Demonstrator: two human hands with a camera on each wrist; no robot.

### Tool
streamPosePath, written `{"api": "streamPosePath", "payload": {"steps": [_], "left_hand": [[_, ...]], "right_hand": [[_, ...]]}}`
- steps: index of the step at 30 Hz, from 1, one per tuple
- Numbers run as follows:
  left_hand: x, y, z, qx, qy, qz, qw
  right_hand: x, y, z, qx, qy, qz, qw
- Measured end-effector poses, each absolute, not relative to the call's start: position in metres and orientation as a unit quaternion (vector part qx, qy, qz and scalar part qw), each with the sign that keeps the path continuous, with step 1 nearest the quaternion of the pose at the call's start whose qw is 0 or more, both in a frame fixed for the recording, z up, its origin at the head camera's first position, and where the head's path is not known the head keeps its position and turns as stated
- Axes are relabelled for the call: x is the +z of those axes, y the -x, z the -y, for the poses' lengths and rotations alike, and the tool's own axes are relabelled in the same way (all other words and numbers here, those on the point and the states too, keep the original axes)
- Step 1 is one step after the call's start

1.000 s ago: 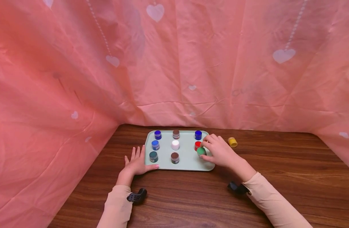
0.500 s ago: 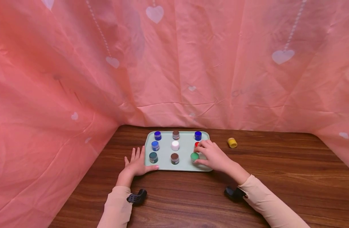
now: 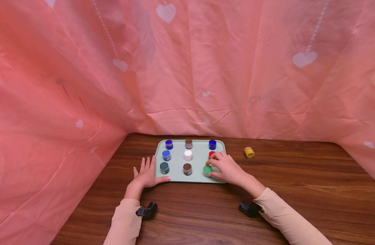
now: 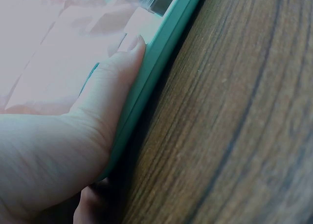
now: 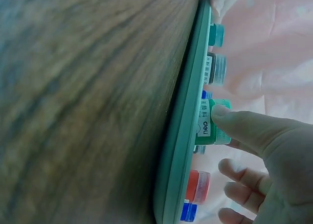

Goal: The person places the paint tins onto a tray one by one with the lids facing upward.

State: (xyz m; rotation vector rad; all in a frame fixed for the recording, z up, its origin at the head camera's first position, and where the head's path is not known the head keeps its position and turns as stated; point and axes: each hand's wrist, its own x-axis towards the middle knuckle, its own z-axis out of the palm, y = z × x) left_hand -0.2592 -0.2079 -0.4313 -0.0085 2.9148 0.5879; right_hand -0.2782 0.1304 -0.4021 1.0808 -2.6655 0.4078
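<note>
My right hand (image 3: 226,168) pinches a small green paint jar (image 3: 207,170) between thumb and fingers, upright at the tray's front right corner. In the right wrist view the green jar (image 5: 210,122) shows a white label, its base right at the tray's surface. Spread flat at the tray's left front corner, my left hand (image 3: 146,175) has straight fingers, with the thumb (image 4: 112,77) lying along the rim. The pale green tray (image 3: 176,178) carries jars in rows. Partly covered by my right fingers is a red jar (image 3: 211,154); a brown jar (image 3: 187,169) stands left of the green one.
A yellow jar (image 3: 249,152) lies tipped on the wooden table (image 3: 297,177), right of the tray. A white jar (image 3: 188,155) is in the tray's middle, with a dark blue jar (image 3: 212,144) at the back right. A pink curtain (image 3: 187,78) hangs behind.
My right hand has moved left and toward me with the green jar, from over the tray's right side to its front right corner. The left hand has stayed in place.
</note>
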Motion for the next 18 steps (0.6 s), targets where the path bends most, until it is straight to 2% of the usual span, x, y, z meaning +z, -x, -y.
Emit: {"api": "streamPosePath", "payload": {"steps": [18], "left_hand": [[-0.4298,0.2574,0.2065,0.197,0.007,-0.977,0.083]], "right_hand": [[-0.4017,0.2778,-0.1331,0.119,-0.352,0.921,0.113]]}}
